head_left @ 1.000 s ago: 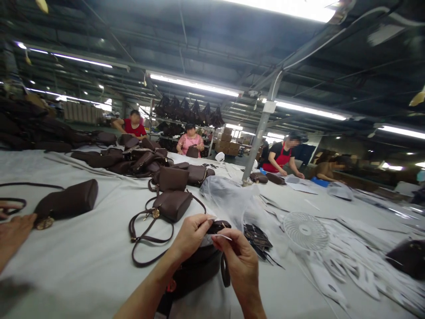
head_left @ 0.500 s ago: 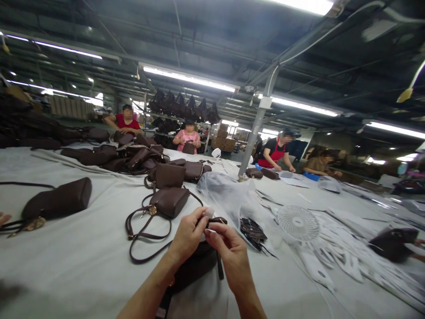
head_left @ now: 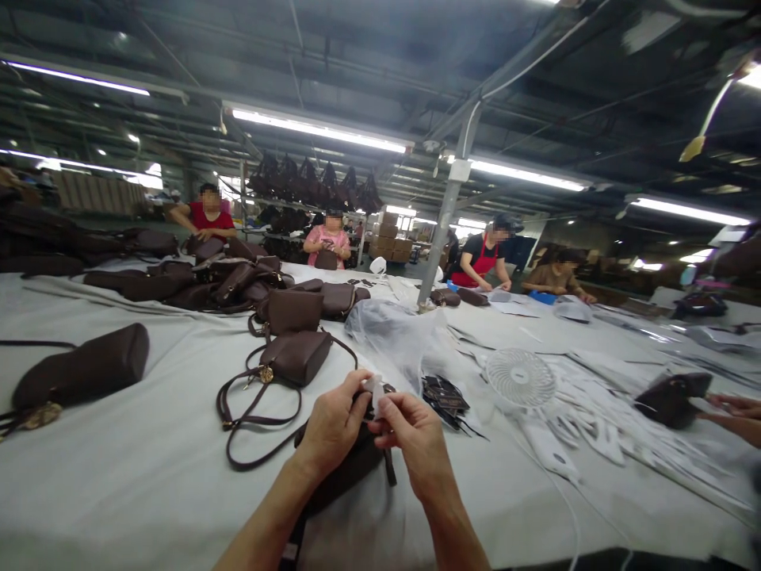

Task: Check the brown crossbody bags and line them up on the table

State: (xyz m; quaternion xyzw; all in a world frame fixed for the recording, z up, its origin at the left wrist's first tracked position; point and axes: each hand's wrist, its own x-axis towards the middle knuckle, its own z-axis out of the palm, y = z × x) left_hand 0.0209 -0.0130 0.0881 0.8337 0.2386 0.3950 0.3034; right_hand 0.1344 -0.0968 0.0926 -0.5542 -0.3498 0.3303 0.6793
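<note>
My left hand (head_left: 336,416) is closed in a pinch at a small piece of thin white wrapping (head_left: 376,388). The fingertips of my right hand (head_left: 413,432) pinch the same piece from the other side. Behind the fingers a dark strap end shows in part; its exact hold is hidden. Under both hands lies a dark brown handbag (head_left: 350,480), partly covered by my forearms. Just beyond my left hand, another brown handbag (head_left: 297,355) rests on the table with its looped strap and a round gold charm (head_left: 265,374).
A pile of brown handbags (head_left: 238,281) covers the back left. Right of my hands are a clear plastic bag (head_left: 395,333), black tags (head_left: 445,403), a white fan (head_left: 521,379) and white strips (head_left: 600,428). Co-workers sit or stand around; another person's hands (head_left: 734,412) are at the right edge.
The white piece now stands up between my fingertips, more of it showing. My right hand has shifted slightly. The whole view has turned a little to the right.
</note>
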